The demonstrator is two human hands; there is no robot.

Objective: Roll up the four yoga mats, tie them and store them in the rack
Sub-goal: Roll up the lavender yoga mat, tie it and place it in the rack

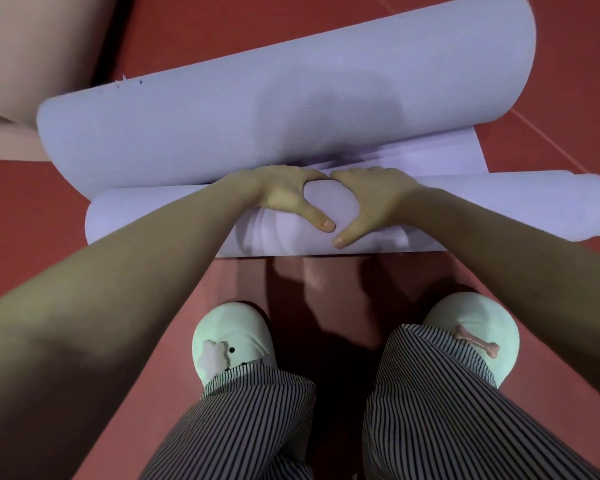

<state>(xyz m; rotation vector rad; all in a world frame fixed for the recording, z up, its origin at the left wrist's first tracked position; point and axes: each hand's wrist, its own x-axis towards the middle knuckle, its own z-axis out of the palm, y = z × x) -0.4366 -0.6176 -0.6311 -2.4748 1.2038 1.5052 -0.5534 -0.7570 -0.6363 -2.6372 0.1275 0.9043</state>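
A lilac yoga mat (291,109) lies on the red floor, partly rolled. Its rolled part (499,206) runs across the view just beyond my feet. The far end of the mat curls up toward me in a second big curve. My left hand (284,195) and my right hand (374,199) rest side by side on top of the roll at its middle. Their fingers wrap over the far side of the roll, and both thumbs point back toward me and almost touch.
The red floor (499,39) surrounds the mat. A pale pink mat or surface (32,53) lies at the far left, next to a dark strip. My feet in pale green slippers (232,337) stand close behind the roll, under striped trousers.
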